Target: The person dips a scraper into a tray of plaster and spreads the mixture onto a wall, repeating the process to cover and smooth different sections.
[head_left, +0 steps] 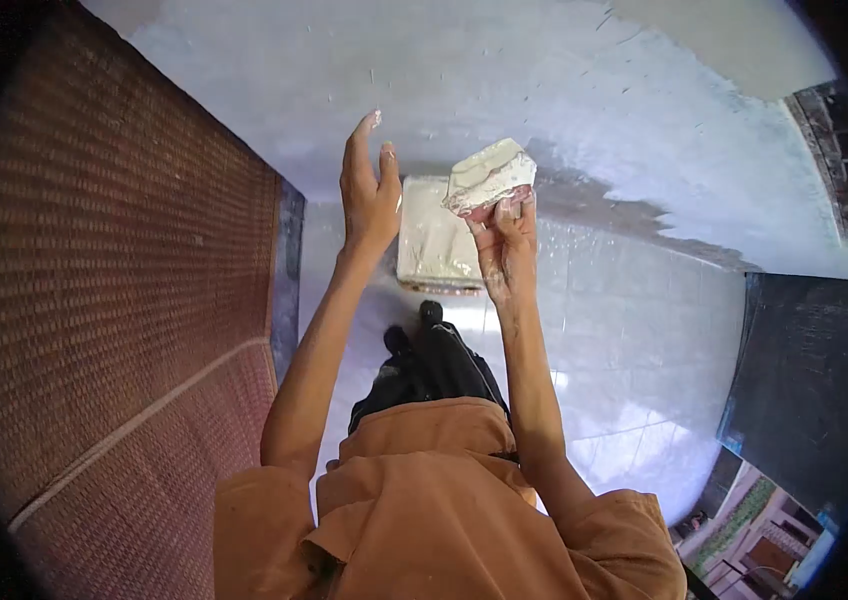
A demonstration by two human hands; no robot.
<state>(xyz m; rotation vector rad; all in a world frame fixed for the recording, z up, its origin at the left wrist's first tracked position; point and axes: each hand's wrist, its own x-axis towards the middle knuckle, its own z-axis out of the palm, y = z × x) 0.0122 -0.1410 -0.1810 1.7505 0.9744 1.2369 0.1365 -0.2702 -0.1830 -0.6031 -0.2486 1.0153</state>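
Note:
My right hand grips a flat spreader by its pinkish-red lower edge, and its face is covered in thick white paste. It is held up before the wall, above the floor. To its left my left hand is raised with fingers apart and nothing in it. White paste clings to one of its fingertips. Below and between the hands, a rectangular slab or shallow tray coated in creamy white paste lies on the floor; my right hand hides part of its right side.
A wall with pale, uneven coating stands ahead, with a greyer patch low on the right. A woven brown panel fills the left. Shiny tiles cover the floor. A dark board stands at right, near an opening to outdoors.

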